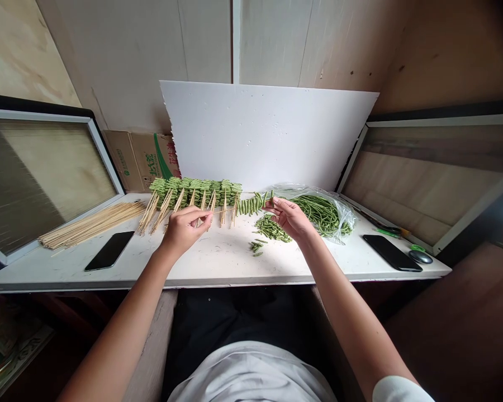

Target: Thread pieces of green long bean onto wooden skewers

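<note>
My left hand (pixel 186 228) is closed in a pinch on the end of a bamboo skewer (pixel 218 211), held level above the table. A row of short green bean pieces (pixel 250 205) is threaded along it. At the skewer's far end my right hand (pixel 291 218) pinches one bean piece (pixel 272 195) between thumb and fingertips. Behind my left hand lie stacked skewers of green beans (pixel 195 190), their bare sticks pointing toward me. Below my right hand is a pile of cut bean pieces (pixel 272 228), with a few loose pieces (pixel 256 247) nearer the edge.
A clear plastic bag (pixel 344 220) of long green beans (pixel 318 211) lies right. Bare skewers (pixel 94 223) and a phone (pixel 109 251) lie left; another phone (pixel 390 252) lies right. A white board (pixel 268 134) and cardboard box (pixel 138 159) stand behind. Framed panels flank the white table (pixel 218 268).
</note>
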A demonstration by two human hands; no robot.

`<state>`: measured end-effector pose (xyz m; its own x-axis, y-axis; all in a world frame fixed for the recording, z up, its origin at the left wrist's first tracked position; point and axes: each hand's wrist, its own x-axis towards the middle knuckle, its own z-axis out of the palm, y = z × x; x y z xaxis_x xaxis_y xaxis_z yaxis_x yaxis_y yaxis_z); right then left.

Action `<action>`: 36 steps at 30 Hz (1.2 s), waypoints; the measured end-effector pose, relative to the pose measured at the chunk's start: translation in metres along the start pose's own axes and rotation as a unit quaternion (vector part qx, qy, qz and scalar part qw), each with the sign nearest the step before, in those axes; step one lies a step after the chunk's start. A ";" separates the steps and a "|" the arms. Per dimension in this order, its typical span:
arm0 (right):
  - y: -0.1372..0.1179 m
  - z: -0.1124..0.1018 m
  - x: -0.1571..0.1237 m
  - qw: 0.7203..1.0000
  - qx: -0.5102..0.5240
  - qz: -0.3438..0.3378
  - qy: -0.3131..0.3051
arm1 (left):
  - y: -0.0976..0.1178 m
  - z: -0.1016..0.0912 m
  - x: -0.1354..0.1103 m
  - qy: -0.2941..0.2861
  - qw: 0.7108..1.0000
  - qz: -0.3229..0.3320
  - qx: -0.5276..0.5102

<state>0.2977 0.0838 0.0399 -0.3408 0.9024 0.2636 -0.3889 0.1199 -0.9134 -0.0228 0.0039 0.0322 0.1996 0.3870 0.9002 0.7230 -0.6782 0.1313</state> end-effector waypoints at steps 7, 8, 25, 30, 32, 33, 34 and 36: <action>0.000 0.009 -0.002 0.999 -0.012 -0.006 0.041 | 0.001 -0.001 0.002 0.010 1.000 0.002 0.012; 0.000 0.010 -0.002 0.999 -0.012 -0.008 0.046 | 0.001 -0.002 0.002 0.009 1.000 0.001 0.012; -0.010 0.016 -0.009 0.995 -0.066 -0.045 0.059 | 0.002 0.000 0.002 0.019 1.000 -0.008 0.011; -0.006 0.013 -0.006 0.995 -0.062 -0.048 0.067 | 0.002 0.001 0.001 0.009 1.000 -0.004 0.006; -0.004 0.011 -0.004 0.993 -0.067 -0.063 0.076 | 0.003 0.001 0.000 0.006 1.000 -0.004 0.003; -0.004 0.011 -0.003 0.992 -0.074 -0.070 0.080 | 0.003 0.002 0.000 0.007 1.000 -0.005 0.002; -0.003 0.011 -0.003 0.990 -0.081 -0.076 0.084 | 0.004 0.002 0.000 0.008 1.000 -0.006 0.001; -0.003 0.011 -0.002 0.988 -0.094 -0.086 0.089 | 0.005 0.002 0.000 0.010 1.000 -0.006 -0.001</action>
<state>0.2899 0.0772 0.0455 -0.1208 0.9185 0.3765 -0.2571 0.3374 -0.9056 -0.0181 0.0018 0.0321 0.1769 0.3828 0.9067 0.7246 -0.6742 0.1433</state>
